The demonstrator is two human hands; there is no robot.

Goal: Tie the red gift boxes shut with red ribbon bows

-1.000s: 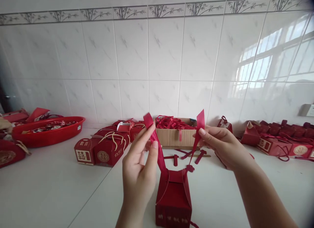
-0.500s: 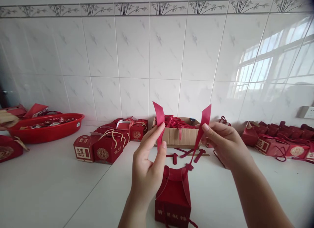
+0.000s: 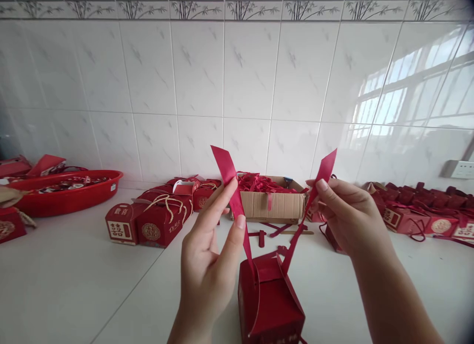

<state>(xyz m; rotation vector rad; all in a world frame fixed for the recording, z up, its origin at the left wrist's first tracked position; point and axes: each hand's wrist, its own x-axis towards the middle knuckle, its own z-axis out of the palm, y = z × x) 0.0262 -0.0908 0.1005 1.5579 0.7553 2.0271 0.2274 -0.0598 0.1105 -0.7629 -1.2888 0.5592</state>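
A dark red gift box (image 3: 276, 304) stands at the bottom middle, its curved top flaps folded together. Red ribbon runs up from its top in two tails that spread apart. The left tail (image 3: 224, 162) is pinched between the fingers and thumb of my left hand (image 3: 209, 255). My right hand (image 3: 350, 210) grips the right tail (image 3: 326, 166) between thumb and forefinger. Both slanted ribbon ends stick up above my fingers.
Behind stands a cardboard box (image 3: 270, 205) full of red ribbons, with loose red strips (image 3: 261, 238) before it. Finished red boxes (image 3: 163, 215) sit left, more boxes (image 3: 425, 215) right. A red basin (image 3: 66, 198) holds small packets; at far left is part of another person's hand (image 3: 8, 196).
My hands have moved apart, drawing the two ribbon tails wider and tauter. The gift box has turned slightly and shifted right in view.
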